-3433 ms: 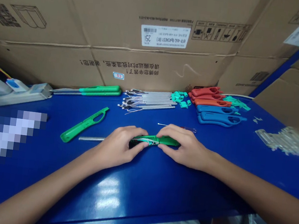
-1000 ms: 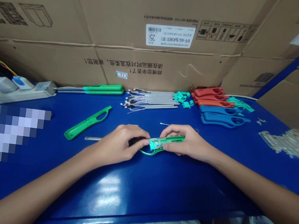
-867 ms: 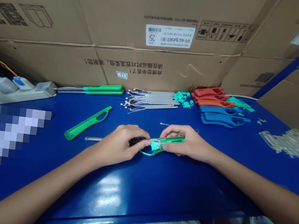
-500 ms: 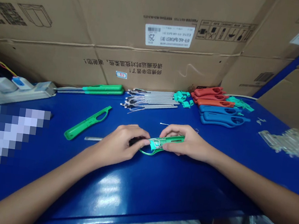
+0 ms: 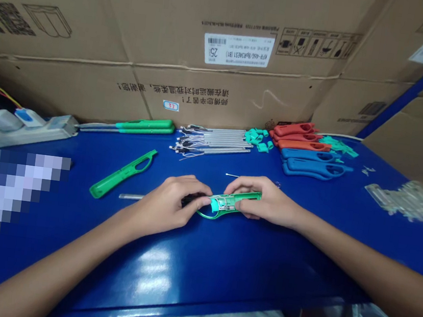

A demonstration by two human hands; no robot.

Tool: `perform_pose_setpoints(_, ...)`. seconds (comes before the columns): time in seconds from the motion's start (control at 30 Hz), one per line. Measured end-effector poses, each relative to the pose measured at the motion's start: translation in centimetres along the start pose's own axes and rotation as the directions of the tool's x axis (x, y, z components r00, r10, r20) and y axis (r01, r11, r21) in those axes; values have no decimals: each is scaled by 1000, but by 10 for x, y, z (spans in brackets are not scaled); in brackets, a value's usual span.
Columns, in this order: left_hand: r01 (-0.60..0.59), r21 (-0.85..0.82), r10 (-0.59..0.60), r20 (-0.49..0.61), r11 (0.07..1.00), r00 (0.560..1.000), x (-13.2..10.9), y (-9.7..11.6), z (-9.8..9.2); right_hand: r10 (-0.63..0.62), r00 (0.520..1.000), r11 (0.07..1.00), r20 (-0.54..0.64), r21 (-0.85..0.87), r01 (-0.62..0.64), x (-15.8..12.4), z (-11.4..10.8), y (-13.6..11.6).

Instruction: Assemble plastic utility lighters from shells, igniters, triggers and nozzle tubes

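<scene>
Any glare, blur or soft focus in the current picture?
Head view: pale glare on the blue table; head view: clear parts at far right smeared; head view: left hand, right hand and green casing fairly sharp; head view: pixelation masks part of the left.

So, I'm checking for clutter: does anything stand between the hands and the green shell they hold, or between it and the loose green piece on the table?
Nothing visible separates the left hand and right hand from the green shell; both hold it directly. Between it and the loose green piece stands the left hand itself.
</scene>
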State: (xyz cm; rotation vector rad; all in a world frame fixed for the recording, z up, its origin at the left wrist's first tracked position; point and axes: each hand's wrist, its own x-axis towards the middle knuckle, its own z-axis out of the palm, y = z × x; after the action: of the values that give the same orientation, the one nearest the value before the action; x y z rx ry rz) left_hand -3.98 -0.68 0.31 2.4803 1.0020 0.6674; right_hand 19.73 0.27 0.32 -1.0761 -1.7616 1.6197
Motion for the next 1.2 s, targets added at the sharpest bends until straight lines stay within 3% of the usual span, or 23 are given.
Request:
perform_pose_setpoints(0.63, -37, 10, 37, -57, 999, 998, -1, 0, 5, -106, 994, 987, 31, -121, 109, 1, -2, 3)
perform_pose_setpoints(1.2, -1, 62, 2, -8, 998, 1000, 0, 4, 5, -104, 994, 985, 30, -139, 107, 1, -3, 3)
